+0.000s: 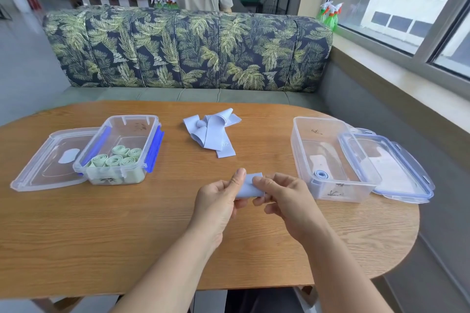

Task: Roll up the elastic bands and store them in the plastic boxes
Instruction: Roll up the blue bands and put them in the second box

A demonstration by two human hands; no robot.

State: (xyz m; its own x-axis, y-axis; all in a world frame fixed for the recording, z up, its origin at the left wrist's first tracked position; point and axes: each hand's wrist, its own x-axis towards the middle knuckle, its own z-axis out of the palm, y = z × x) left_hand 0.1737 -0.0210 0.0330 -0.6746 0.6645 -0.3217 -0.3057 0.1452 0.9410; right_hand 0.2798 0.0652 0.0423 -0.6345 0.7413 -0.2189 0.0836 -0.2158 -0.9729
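left hand (218,195) + right hand (284,194): together, both pinching blue band roll (250,185) | loose blue bands (212,132): beyond hands | right box (330,160): just right of right hand

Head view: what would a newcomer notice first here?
The left hand and right hand grip a partly rolled blue band, front and centre. Beyond them lies a loose pile of blue bands. The left box holds several green rolls; the right box holds one blue roll.
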